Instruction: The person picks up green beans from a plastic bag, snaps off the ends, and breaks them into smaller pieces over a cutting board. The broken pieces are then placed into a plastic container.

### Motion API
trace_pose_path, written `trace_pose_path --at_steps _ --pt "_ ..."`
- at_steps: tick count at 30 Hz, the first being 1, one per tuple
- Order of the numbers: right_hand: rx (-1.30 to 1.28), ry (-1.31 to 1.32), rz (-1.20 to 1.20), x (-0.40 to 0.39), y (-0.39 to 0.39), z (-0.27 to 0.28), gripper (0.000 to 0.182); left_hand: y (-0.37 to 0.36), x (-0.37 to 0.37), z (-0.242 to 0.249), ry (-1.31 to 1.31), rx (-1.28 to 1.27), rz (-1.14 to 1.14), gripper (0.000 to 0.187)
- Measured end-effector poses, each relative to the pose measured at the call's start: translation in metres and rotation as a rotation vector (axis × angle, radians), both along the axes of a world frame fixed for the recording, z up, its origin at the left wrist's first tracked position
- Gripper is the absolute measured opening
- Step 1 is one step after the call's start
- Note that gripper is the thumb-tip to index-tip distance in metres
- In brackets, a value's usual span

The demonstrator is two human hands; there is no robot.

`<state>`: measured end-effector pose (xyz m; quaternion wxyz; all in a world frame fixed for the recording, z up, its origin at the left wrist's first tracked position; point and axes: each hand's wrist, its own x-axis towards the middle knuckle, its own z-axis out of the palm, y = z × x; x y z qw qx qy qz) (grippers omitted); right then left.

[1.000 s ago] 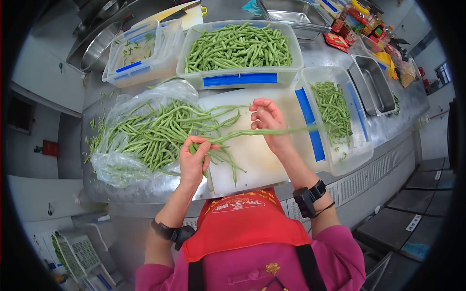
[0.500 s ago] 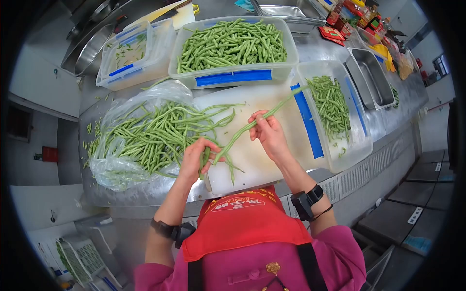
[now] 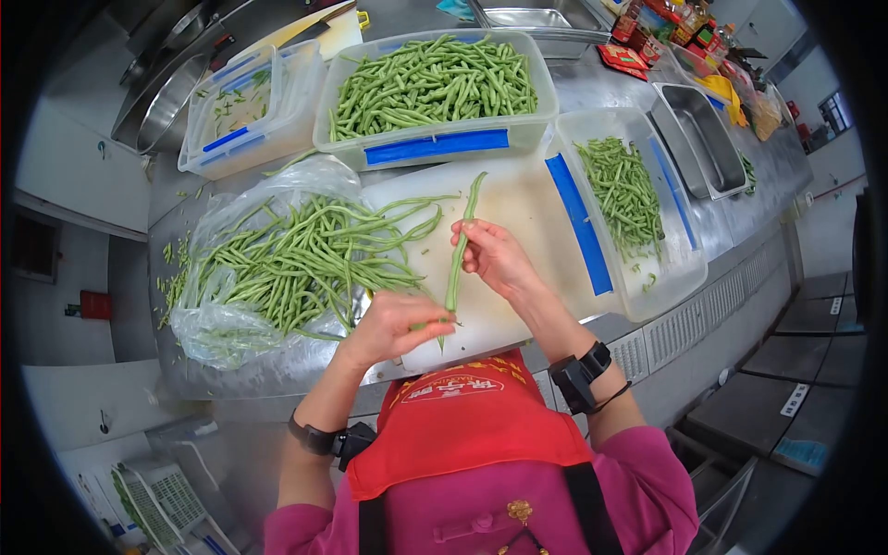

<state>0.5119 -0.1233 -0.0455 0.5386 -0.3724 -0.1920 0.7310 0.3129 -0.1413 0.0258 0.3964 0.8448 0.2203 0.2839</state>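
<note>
A long green bean stands nearly upright above the white cutting board. My right hand pinches it around the middle between thumb and fingers. At its lower end, the closed fingertips of my left hand hold the tip; the inside of that palm is hidden. Left of the board, a heap of long green beans spills out of a clear plastic bag, some ends lying across the board. Right of the board, a plastic tub contains short bean pieces.
Behind the board stands a large tub full of cut beans. Smaller nested tubs are at the back left, near a knife. A steel pan sits at the right. Bean scraps litter the left table edge.
The bean has swung from a slant toward the right tub to nearly upright. My right hand moved left and slightly down; my left hand moved right and down, closing at the bean's lower end.
</note>
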Motion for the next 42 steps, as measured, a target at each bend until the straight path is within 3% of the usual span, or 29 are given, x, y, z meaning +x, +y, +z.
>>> trace_pose_path --at_steps 3,6,9,12,13,16,19,22,25,28,32,35,38,42 --pt "0.003 -0.131 -0.011 -0.001 -0.003 -0.002 0.017 -0.009 -0.002 0.004 -0.172 -0.281 -0.010 0.014" --pt "0.093 -0.234 0.021 -0.005 -0.006 0.009 0.017 0.003 -0.014 -0.001 -0.429 -0.914 0.563 0.017" --pt "0.167 -0.226 0.072 -0.014 -0.014 0.013 0.017 0.014 -0.012 -0.014 -0.148 -0.840 0.599 0.024" --pt "0.164 -0.250 0.105 -0.020 -0.015 0.018 0.019 0.007 -0.006 -0.021 0.306 -0.554 0.410 0.020" --pt "0.154 -0.272 0.110 -0.019 -0.015 0.020 0.020 0.004 -0.002 -0.016 0.373 -0.532 0.443 0.021" --pt "0.158 -0.207 -0.086 0.000 -0.006 0.023 0.021 -0.003 -0.005 -0.024 0.359 -0.149 0.388 0.017" --pt "0.097 -0.094 0.040 0.005 -0.004 0.018 0.020 -0.008 -0.004 -0.013 0.225 0.156 0.203 0.017" --pt "-0.015 0.013 0.040 0.008 0.001 -0.009 0.017 -0.010 -0.002 0.002 -0.022 0.204 0.013 0.011" --pt "-0.020 -0.115 0.066 0.002 -0.004 0.000 0.020 -0.014 -0.002 0.002 -0.158 -0.058 0.050 0.009" --pt "0.073 -0.189 0.109 -0.004 -0.012 0.013 0.025 -0.001 -0.006 -0.002 -0.218 -0.753 0.590 0.005" --pt "0.096 -0.191 0.135 -0.020 -0.017 0.027 0.020 0.005 -0.008 -0.011 0.148 -0.781 0.418 0.010" --pt "0.119 -0.228 0.102 -0.019 -0.017 0.028 0.020 0.001 -0.005 -0.013 0.383 -0.435 0.413 0.015" --pt "0.106 -0.154 0.098 -0.007 -0.011 0.021 0.021 -0.007 -0.005 -0.021 0.262 0.033 0.354 0.017" --pt "-0.034 0.004 0.256 -0.013 -0.011 0.003 0.022 -0.010 -0.005 -0.005 0.076 0.151 0.091 0.015"
